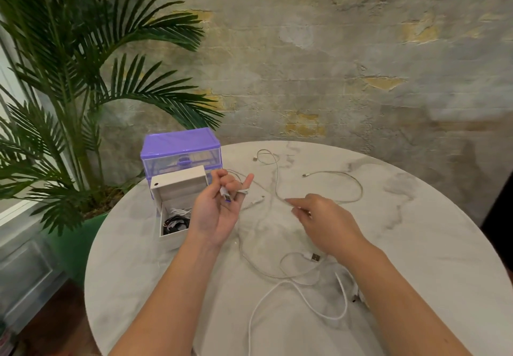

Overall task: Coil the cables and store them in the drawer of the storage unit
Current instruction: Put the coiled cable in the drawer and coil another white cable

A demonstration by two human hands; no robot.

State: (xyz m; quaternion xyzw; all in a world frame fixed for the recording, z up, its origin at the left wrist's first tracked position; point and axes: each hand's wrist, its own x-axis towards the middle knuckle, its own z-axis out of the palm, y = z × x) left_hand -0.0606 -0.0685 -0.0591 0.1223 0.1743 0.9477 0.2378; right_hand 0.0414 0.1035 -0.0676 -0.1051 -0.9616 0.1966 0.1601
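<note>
My left hand [215, 211] is raised palm up above the table and holds the USB plug [225, 195] of a pale cable, with a turn of it round the fingers. My right hand [322, 222] pinches the same thin cable near its middle, just above the tabletop. Several loose cables lie on the round marble table [416, 244]: a grey one [341, 186] at the back, one with a dark USB plug [315, 257] near my right wrist, and a white one [299, 297] at the front. The purple storage unit [180, 147] stands at the table's left edge. Its white drawer [173, 203] is pulled out and holds coiled black and white cables.
A tall palm plant [69, 91] in a green pot stands left of the table, close behind the storage unit. A rough plastered wall runs behind the table. Wooden floor shows at the lower left.
</note>
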